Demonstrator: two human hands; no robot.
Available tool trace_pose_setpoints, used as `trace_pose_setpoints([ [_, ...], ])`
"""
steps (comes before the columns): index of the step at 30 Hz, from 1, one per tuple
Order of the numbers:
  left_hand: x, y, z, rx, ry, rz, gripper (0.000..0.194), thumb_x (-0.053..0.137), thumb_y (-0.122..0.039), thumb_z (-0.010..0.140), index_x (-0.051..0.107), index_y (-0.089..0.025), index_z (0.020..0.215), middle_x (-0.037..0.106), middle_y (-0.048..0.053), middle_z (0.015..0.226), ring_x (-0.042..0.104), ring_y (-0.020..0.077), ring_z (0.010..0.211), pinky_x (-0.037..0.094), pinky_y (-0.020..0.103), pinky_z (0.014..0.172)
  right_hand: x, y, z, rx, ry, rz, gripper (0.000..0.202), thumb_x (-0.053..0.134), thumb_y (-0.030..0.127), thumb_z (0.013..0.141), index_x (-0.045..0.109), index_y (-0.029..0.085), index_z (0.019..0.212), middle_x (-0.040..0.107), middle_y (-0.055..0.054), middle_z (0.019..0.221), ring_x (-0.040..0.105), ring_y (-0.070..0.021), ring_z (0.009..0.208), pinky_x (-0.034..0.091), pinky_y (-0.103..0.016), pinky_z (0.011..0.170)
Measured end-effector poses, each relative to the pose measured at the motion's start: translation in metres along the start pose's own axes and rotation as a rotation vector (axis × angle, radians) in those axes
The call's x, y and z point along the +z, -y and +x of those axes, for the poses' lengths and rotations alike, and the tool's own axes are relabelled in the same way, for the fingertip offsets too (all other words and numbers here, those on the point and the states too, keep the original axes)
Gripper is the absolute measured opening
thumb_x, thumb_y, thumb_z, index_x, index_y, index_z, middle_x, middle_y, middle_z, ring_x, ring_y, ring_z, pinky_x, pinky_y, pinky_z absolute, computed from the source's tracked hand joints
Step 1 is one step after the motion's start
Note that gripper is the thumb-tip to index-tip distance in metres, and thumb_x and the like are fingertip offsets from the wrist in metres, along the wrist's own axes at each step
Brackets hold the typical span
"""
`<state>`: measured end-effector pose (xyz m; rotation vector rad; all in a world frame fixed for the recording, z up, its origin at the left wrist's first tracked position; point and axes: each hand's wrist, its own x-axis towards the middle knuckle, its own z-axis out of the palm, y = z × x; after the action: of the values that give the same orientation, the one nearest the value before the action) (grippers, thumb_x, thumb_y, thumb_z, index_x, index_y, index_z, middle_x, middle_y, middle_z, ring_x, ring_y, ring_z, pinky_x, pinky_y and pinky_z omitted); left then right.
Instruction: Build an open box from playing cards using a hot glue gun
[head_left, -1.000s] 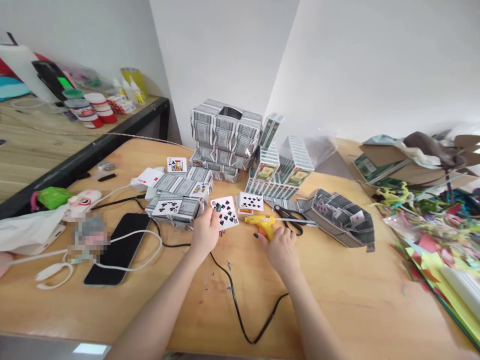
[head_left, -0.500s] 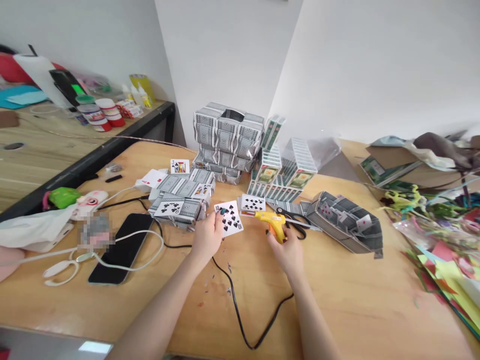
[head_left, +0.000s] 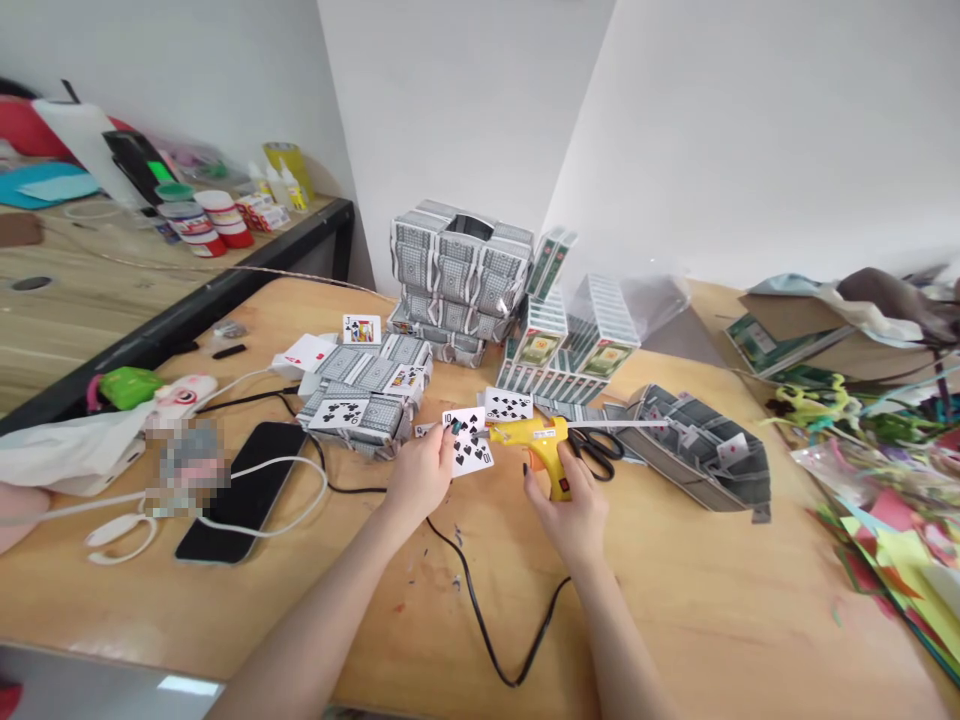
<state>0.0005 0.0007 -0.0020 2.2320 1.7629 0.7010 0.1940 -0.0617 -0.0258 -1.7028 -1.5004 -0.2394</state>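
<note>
Between the thumb and fingers of my left hand (head_left: pixel 426 470) is a ten of spades playing card (head_left: pixel 472 455), face up. My right hand (head_left: pixel 574 505) is closed around the handle of a yellow glue gun (head_left: pixel 531 432). Its nozzle reaches the card's face, and a long glue stick (head_left: pixel 619 425) juts from its back end. Behind the gun lies another spade card (head_left: pixel 509 404), near black-handled scissors (head_left: pixel 596 452). Left of my left hand sits a block covered in grey-backed playing cards (head_left: pixel 371 385), with a club card (head_left: pixel 339 414) lying on top.
A tall structure of folded cards (head_left: pixel 461 270) stands at the back beside stacked card boxes (head_left: pixel 551 370). At right is a boat-shaped card tray (head_left: pixel 694 450). A phone (head_left: pixel 240 490) lies left; a black cord (head_left: pixel 480 625) loops across the front of the table (head_left: pixel 750 610).
My right hand has brought the glue gun left and levelled it, so its nozzle now overlaps the ten of spades. My left hand and the card have shifted slightly right.
</note>
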Motion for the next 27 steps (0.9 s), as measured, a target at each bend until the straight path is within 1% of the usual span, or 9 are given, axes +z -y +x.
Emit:
trace_pose_setpoints([
  [4, 0.0011, -0.0005, -0.0004, 0.017, -0.016, 0.014, 0.031, 0.029, -0.028, 0.089, 0.051, -0.018, 0.07, 0.057, 0.003, 0.052, 0.057, 0.0174, 0.051, 0.029, 0.027, 0.048, -0.0016, 0.0011, -0.0004, 0.034, 0.062, -0.059, 0.042, 0.049, 0.041, 0.078, 0.055, 0.013, 0.109, 0.063, -0.012, 0.094, 0.061, -0.0197, 0.085, 0.05, -0.029, 0.072],
  [8, 0.001, -0.0011, -0.0011, 0.035, -0.037, 0.017, 0.033, 0.028, -0.028, 0.09, 0.052, -0.018, 0.069, 0.058, 0.004, 0.053, 0.057, 0.0171, 0.051, 0.028, 0.026, 0.047, -0.0021, 0.0013, -0.0003, 0.052, 0.112, -0.035, 0.043, 0.046, 0.039, 0.079, 0.053, 0.012, 0.112, 0.062, -0.012, 0.093, 0.06, -0.0189, 0.083, 0.05, -0.029, 0.071],
  [13, 0.0005, -0.0012, -0.001, 0.011, -0.03, 0.015, 0.032, 0.029, -0.028, 0.09, 0.053, -0.017, 0.072, 0.059, 0.006, 0.055, 0.057, 0.0174, 0.051, 0.027, 0.026, 0.047, -0.0018, 0.0004, -0.0002, 0.056, 0.101, -0.009, 0.042, 0.045, 0.037, 0.08, 0.053, 0.012, 0.112, 0.063, -0.01, 0.09, 0.06, -0.0169, 0.078, 0.049, -0.027, 0.07],
  [18, 0.0003, -0.0002, -0.0002, -0.006, -0.021, 0.008, 0.03, 0.031, -0.027, 0.089, 0.054, -0.016, 0.073, 0.06, 0.006, 0.055, 0.057, 0.0179, 0.051, 0.027, 0.026, 0.048, -0.0032, 0.0003, 0.0007, 0.095, 0.116, -0.038, 0.042, 0.044, 0.039, 0.08, 0.054, 0.014, 0.112, 0.062, -0.01, 0.094, 0.059, -0.0168, 0.077, 0.048, -0.027, 0.07],
  [23, 0.0006, 0.0001, -0.0007, -0.003, -0.035, -0.012, 0.03, 0.031, -0.027, 0.089, 0.052, -0.017, 0.069, 0.059, 0.005, 0.054, 0.056, 0.0175, 0.05, 0.026, 0.026, 0.047, -0.0044, -0.0004, 0.0019, 0.102, 0.16, -0.043, 0.043, 0.043, 0.039, 0.08, 0.053, 0.014, 0.114, 0.062, -0.011, 0.092, 0.058, -0.0182, 0.08, 0.047, -0.028, 0.071],
  [27, 0.0003, 0.0006, -0.0012, 0.004, -0.064, -0.034, 0.029, 0.033, -0.026, 0.087, 0.049, -0.018, 0.065, 0.057, 0.004, 0.051, 0.054, 0.0162, 0.048, 0.025, 0.026, 0.047, -0.0037, -0.0027, 0.0022, 0.11, 0.154, -0.05, 0.043, 0.044, 0.038, 0.08, 0.053, 0.014, 0.113, 0.062, -0.01, 0.092, 0.058, -0.0183, 0.08, 0.046, -0.028, 0.07],
])
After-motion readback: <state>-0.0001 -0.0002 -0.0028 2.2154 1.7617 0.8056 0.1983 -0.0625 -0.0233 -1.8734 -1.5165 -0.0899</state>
